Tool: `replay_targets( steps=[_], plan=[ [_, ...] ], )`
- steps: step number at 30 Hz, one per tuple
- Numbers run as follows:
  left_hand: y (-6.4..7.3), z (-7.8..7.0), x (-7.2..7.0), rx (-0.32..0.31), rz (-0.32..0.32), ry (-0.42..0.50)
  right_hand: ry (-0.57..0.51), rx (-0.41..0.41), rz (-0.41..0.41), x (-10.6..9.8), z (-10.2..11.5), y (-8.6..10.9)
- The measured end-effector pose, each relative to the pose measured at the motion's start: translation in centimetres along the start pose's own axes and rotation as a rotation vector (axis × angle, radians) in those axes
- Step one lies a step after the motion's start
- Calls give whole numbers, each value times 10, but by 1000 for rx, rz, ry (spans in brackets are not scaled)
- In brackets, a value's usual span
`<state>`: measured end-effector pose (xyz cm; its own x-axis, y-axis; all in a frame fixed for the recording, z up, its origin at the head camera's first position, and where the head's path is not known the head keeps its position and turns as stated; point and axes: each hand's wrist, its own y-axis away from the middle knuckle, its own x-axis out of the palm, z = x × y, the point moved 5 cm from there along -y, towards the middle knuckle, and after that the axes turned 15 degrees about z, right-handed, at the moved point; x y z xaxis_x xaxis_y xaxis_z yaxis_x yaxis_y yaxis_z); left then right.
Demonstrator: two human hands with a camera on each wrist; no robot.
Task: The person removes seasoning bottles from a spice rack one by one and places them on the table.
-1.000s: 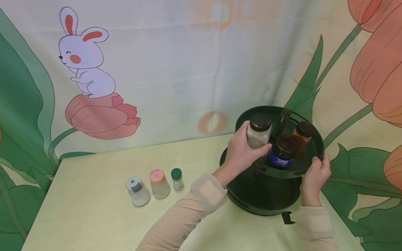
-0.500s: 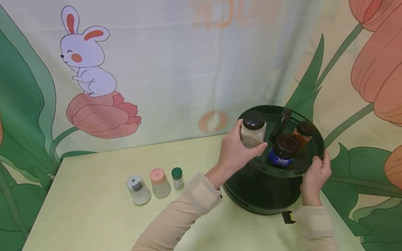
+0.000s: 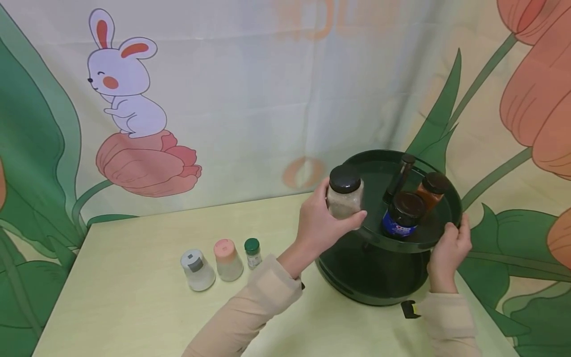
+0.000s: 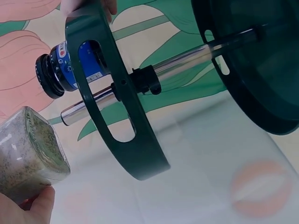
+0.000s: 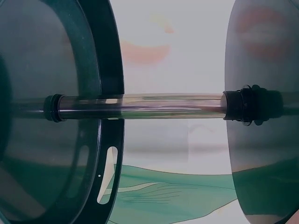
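Observation:
My left hand point(image 3: 318, 225) grips a square glass jar point(image 3: 345, 201) with a black lid and speckled greyish contents. The jar is raised beside the left rim of a dark green two-tier round rack point(image 3: 370, 173). In the left wrist view the jar point(image 4: 30, 151) hangs apart from the upper tier. My right hand point(image 3: 448, 255) holds the right rim of that tier, thumb on top. Standing on the upper tier are a blue-labelled jar point(image 3: 398, 224) with a dark lid and a jar with reddish-orange contents point(image 3: 430, 191). The right wrist view shows mostly the metal post point(image 5: 163, 106) between the tiers.
Left on the pale table point(image 3: 134, 312) stand a grey-topped shaker point(image 3: 198, 275), a pink-topped shaker point(image 3: 228, 263) and a small green-capped bottle point(image 3: 253, 253), partly behind my left sleeve. A small black object point(image 3: 409, 309) lies near my right sleeve. A printed curtain point(image 3: 241, 99) hangs behind.
My left hand has carried the square jar left, from over the upper tier to its left rim. My right hand stays on the rim, and the other jars have kept their places.

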<state>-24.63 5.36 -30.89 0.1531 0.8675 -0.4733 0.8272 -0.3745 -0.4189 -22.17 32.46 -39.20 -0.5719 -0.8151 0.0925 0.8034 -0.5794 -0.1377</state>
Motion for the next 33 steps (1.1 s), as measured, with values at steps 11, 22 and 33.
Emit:
replay_targets(
  steps=[11,22,33],
  plan=[
    [21,14,-8,-8,-41,-20,-8,0,-2,0,1,0],
    [38,29,-11,-34,-58,-49,-19,0,-2,1,0,0],
    [50,50,-9,-113,-51,-29,3,-2,9,1,1,1]
  ],
)
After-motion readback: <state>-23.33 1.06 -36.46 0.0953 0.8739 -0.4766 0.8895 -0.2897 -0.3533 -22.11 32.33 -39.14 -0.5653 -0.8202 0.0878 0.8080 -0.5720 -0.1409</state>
